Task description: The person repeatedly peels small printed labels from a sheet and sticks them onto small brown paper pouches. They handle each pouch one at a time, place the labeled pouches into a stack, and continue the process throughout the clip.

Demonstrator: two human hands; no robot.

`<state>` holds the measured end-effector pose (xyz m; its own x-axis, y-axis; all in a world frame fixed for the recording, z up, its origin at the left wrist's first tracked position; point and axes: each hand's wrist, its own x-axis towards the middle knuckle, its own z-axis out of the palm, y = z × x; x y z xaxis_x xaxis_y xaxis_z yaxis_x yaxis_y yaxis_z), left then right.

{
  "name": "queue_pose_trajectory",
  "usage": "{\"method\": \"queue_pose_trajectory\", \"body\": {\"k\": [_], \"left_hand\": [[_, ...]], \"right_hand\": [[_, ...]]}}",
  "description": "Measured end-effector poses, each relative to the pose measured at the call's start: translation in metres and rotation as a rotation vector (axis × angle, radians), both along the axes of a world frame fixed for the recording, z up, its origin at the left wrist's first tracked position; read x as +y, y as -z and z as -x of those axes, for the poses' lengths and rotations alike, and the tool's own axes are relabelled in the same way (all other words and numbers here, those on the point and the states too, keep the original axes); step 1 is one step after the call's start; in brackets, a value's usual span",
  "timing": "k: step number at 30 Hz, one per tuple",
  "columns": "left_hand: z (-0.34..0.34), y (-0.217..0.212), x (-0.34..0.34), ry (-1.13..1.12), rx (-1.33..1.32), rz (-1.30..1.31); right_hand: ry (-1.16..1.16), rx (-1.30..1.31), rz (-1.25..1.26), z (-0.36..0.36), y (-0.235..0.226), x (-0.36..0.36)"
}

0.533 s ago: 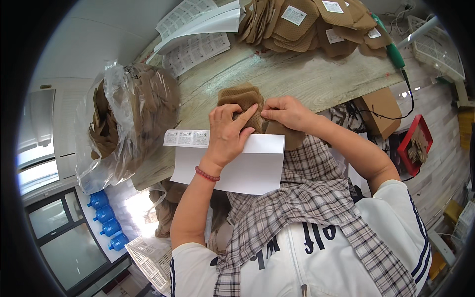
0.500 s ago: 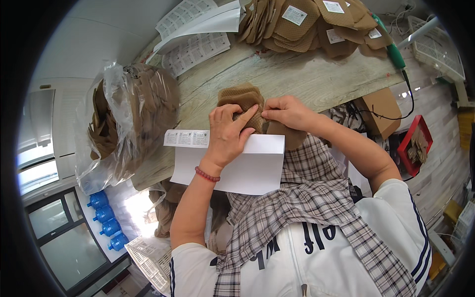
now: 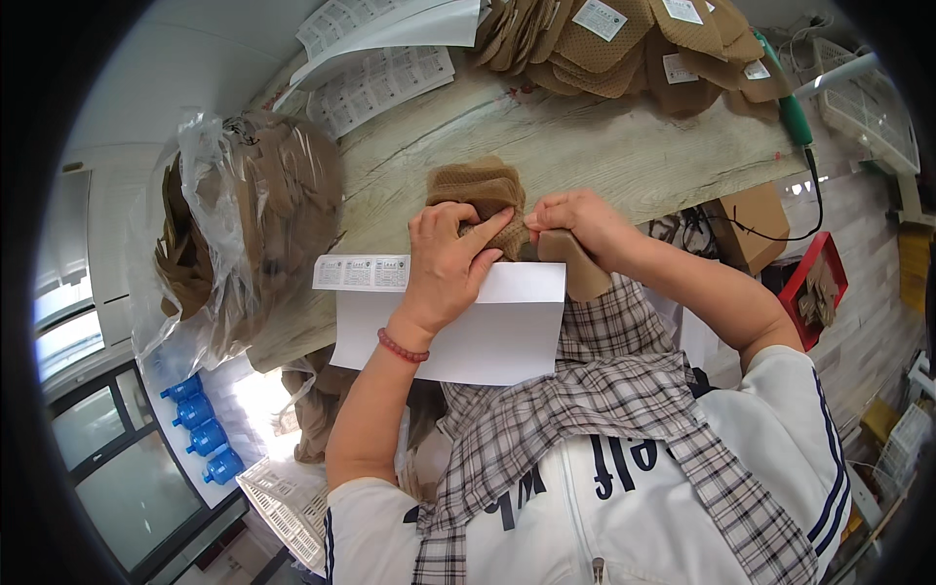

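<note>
Wooden bench (image 3: 604, 146), pale and weathered, running across the upper part of the head view and carrying everything below. Clear plastic bag (image 3: 244, 234) at the bench's left end, stuffed with tan pieces and slumped open. Pile of tan perforated pads (image 3: 634, 49) with white labels, heaped at the far edge, well apart from the hands. White label sheets (image 3: 380, 73) lying at the far left corner, near the bag. White paper sheet (image 3: 487, 322) hanging over the near edge of the bench, with a printed strip along its upper left edge; the left wrist rests across it. Green-handled tool (image 3: 795, 107) with a black cord, at the right end of the bench. Folded tan mesh piece (image 3: 478, 195) on the bench near its front edge, between the two hands. Left hand (image 3: 448, 263) lying partly open on the lower edge of the mesh piece, index finger stretched to the right and pressing it down; a red bead bracelet sits on the wrist. Right hand (image 3: 575, 219) closed, pinching the right edge of the mesh piece, fingertips touching those of the left hand.
</note>
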<state>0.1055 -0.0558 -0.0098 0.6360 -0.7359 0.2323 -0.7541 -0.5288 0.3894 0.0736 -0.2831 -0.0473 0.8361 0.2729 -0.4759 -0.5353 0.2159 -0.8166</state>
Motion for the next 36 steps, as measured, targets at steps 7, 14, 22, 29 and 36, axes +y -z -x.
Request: {"method": "queue_pose_trajectory", "body": {"k": [7,14,22,29,36], "left_hand": [[-0.001,0.0,0.001,-0.004,0.028,0.006],[0.001,0.002,0.0,0.009,0.061,0.035],[-0.001,0.001,-0.001,-0.016,0.032,0.086],[0.005,-0.013,0.003,-0.017,-0.007,0.14],[0.049,0.01,0.033,-0.337,-0.296,0.288]], "right_hand": [[-0.172,-0.236,0.23,-0.009,-0.006,-0.01],[-0.428,-1.408,0.846,-0.014,-0.006,-0.027],[-0.23,-1.252,0.991,-0.001,-0.009,-0.01],[0.063,-0.794,0.822,0.013,-0.005,0.01],[0.213,-0.957,0.801,0.023,-0.018,0.02]]}}
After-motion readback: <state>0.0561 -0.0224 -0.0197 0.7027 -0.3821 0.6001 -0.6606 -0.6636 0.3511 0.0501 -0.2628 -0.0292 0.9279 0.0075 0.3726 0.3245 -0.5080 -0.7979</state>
